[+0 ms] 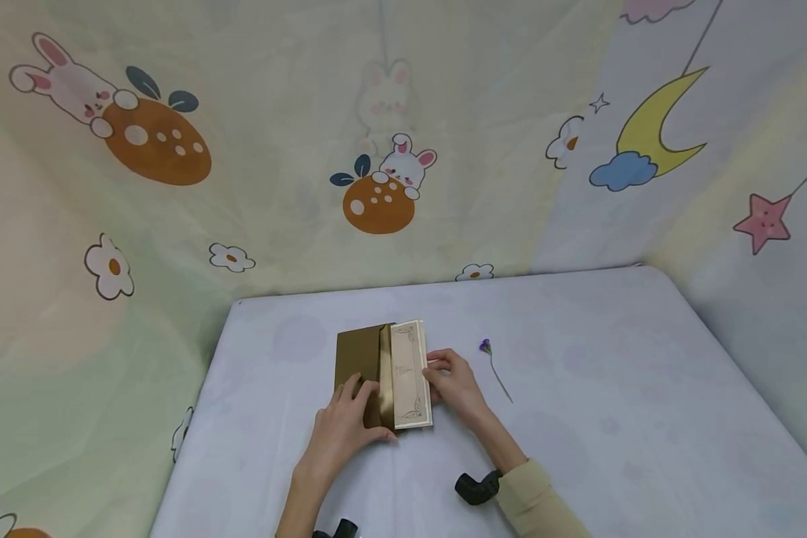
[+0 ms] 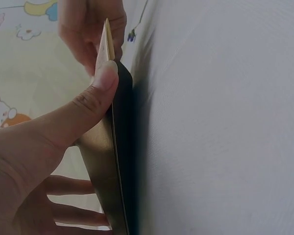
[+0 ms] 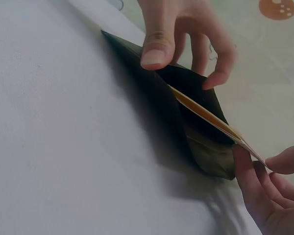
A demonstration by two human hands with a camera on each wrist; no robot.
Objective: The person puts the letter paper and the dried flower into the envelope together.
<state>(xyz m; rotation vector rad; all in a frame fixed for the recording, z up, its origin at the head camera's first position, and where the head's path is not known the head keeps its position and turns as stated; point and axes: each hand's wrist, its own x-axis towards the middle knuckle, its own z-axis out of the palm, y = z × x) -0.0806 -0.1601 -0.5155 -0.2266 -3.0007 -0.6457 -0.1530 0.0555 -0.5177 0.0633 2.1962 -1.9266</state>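
An olive-gold envelope (image 1: 359,351) lies on the white-covered table with its mouth to the right. A cream card (image 1: 406,373) with ornate corner printing sticks out of that mouth, its other end inside the envelope. My left hand (image 1: 341,418) holds the envelope, fingers bent over its top face and thumb (image 2: 106,77) along its near edge. At the card's right edge my right hand (image 1: 453,385) pinches it between thumb (image 3: 286,160) and fingers. From the right wrist view, the envelope (image 3: 210,156) gapes around the folded card (image 3: 206,113).
A small purple flower (image 1: 486,347) on a thin stem lies to the right of my right hand. Black wrist straps (image 1: 477,489) sit near the table's front. Behind the table (image 1: 612,359) hangs a printed cloth (image 1: 276,149) with rabbits, flowers and a moon.
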